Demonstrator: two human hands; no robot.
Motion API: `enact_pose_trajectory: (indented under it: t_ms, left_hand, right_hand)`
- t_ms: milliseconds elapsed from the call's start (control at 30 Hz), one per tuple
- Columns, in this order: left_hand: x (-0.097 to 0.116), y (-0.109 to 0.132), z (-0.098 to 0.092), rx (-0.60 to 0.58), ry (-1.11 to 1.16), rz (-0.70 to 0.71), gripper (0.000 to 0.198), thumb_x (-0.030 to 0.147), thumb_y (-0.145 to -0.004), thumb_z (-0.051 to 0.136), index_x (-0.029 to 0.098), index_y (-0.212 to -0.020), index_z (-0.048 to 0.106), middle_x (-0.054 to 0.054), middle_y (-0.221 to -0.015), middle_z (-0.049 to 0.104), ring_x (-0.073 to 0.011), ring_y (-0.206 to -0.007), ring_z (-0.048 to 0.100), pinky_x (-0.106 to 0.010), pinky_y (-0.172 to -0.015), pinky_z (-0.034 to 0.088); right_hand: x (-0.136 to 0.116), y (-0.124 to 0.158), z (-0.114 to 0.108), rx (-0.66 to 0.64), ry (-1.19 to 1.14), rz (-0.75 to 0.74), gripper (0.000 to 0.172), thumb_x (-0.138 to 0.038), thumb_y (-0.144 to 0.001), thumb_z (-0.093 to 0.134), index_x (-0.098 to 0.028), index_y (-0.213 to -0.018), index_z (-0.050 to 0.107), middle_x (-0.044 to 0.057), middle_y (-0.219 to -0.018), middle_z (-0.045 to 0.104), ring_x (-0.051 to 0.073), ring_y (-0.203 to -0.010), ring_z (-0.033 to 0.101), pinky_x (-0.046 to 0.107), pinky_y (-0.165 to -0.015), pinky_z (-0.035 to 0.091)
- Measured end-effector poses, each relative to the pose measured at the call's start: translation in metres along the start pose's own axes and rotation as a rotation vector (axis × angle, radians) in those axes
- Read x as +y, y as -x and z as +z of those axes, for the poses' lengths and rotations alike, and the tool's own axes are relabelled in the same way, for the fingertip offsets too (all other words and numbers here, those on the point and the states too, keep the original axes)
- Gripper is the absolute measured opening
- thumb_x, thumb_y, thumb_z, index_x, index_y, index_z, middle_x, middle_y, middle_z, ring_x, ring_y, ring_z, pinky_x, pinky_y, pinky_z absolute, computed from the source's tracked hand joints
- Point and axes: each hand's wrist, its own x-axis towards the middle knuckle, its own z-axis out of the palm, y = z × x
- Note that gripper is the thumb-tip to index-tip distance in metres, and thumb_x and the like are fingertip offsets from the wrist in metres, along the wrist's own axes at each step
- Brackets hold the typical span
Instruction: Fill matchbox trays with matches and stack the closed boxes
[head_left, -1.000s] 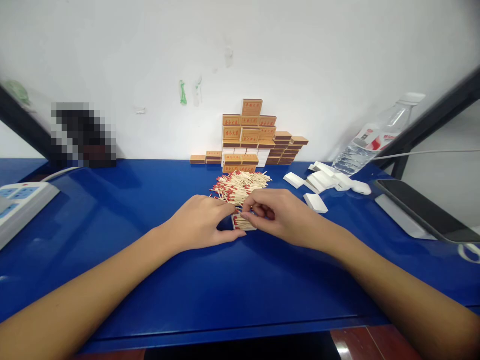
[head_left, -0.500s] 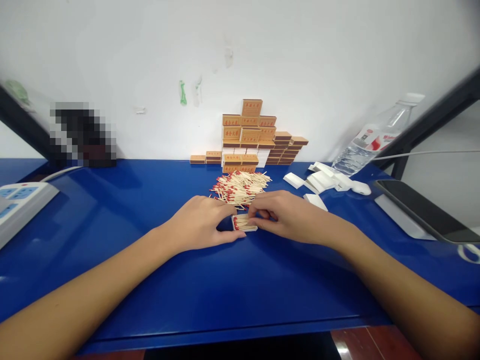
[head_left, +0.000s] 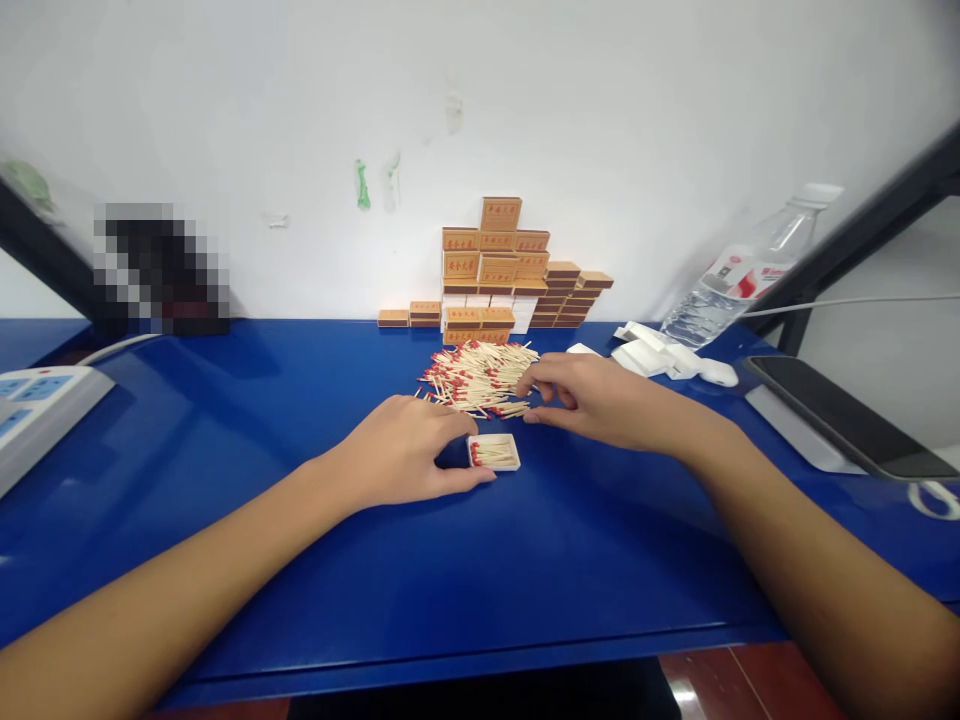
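A small white matchbox tray (head_left: 510, 455) lies on the blue table, partly filled with red-tipped matches (head_left: 489, 453). My left hand (head_left: 401, 450) grips its left end between thumb and fingers. Behind the tray is a loose heap of matches (head_left: 480, 378), most heads pointing left. At the heap's right edge hovers my right hand (head_left: 581, 395), its fingers curved and a gap between thumb and forefinger. A few matches lie close to that thumb tip, and I see none held in the hand.
Printed matchboxes (head_left: 496, 270) are stacked against the wall. More white trays (head_left: 643, 352) lie at the right, beside a tilted water bottle (head_left: 712, 285) and a phone (head_left: 855, 415). A power strip (head_left: 56, 415) stands at the left.
My right hand has moved from the tray back and right to the heap's edge, its fingers parting. The tray's inside is now uncovered. My left hand stays on the tray.
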Motion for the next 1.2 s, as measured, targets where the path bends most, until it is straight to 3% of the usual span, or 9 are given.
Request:
enact_pose_trajectory:
  t_ms: [267, 467, 667, 800, 1000, 1200]
  left_hand:
    - [-0.001, -0.001, 0.0, -0.033, -0.019, -0.011, 0.035, 0.053, -0.097, 0.066, 0.019, -0.095, 0.073, 0.001, -0.074, 0.068, -0.0144, -0.063, 0.061, -0.029, -0.059, 0.035]
    - [-0.001, -0.001, -0.001, -0.04, -0.03, -0.022, 0.037, 0.053, -0.097, 0.065, 0.018, -0.089, 0.07, 0.0, -0.074, 0.068, -0.0151, -0.064, 0.061, -0.029, -0.06, 0.034]
    - [-0.003, 0.0, 0.0, 0.01, -0.042, -0.049, 0.034, 0.053, -0.095, 0.068, 0.02, -0.097, 0.074, 0.002, -0.068, 0.065, -0.0143, -0.059, 0.059, -0.027, -0.057, 0.032]
    - [-0.004, 0.0, 0.0, 0.028, -0.043, -0.083, 0.035, 0.053, -0.095, 0.068, 0.02, -0.102, 0.076, 0.001, -0.067, 0.064, -0.0142, -0.057, 0.057, -0.027, -0.057, 0.032]
    - [-0.002, -0.001, 0.001, 0.021, -0.029, -0.078, 0.037, 0.055, -0.095, 0.066, 0.019, -0.094, 0.074, 0.001, -0.066, 0.063, -0.0137, -0.057, 0.056, -0.027, -0.057, 0.032]
    - [-0.002, -0.001, 0.0, 0.023, -0.02, -0.079, 0.036, 0.055, -0.095, 0.068, 0.019, -0.093, 0.073, 0.001, -0.065, 0.063, -0.0129, -0.056, 0.055, -0.026, -0.057, 0.031]
  right_hand:
    - [-0.001, -0.008, 0.013, -0.072, -0.128, 0.006, 0.017, -0.032, -0.102, 0.06, -0.019, -0.092, 0.066, 0.0, -0.079, 0.06, 0.016, -0.072, 0.05, 0.028, -0.066, 0.035]
    - [-0.001, -0.005, 0.016, -0.107, -0.114, 0.06, 0.022, -0.034, -0.106, 0.051, -0.02, -0.092, 0.059, 0.004, -0.088, 0.062, 0.019, -0.08, 0.052, 0.031, -0.071, 0.036]
    - [-0.008, 0.0, 0.009, -0.07, -0.143, 0.082, 0.032, -0.046, -0.108, 0.047, -0.021, -0.091, 0.056, 0.006, -0.091, 0.063, 0.021, -0.082, 0.053, 0.033, -0.072, 0.038]
    - [-0.022, 0.004, 0.008, -0.061, -0.138, 0.036, 0.027, -0.043, -0.109, 0.047, -0.021, -0.094, 0.057, 0.006, -0.096, 0.065, 0.021, -0.083, 0.056, 0.033, -0.072, 0.039]
    - [-0.048, 0.003, 0.017, -0.125, -0.002, -0.001, 0.021, -0.033, -0.11, 0.047, -0.019, -0.1, 0.059, 0.009, -0.108, 0.066, 0.021, -0.084, 0.061, 0.033, -0.071, 0.041]
    - [-0.039, 0.006, 0.007, -0.019, 0.012, -0.067, 0.014, -0.028, -0.108, 0.052, -0.02, -0.101, 0.062, 0.007, -0.106, 0.066, 0.02, -0.084, 0.06, 0.032, -0.07, 0.04]
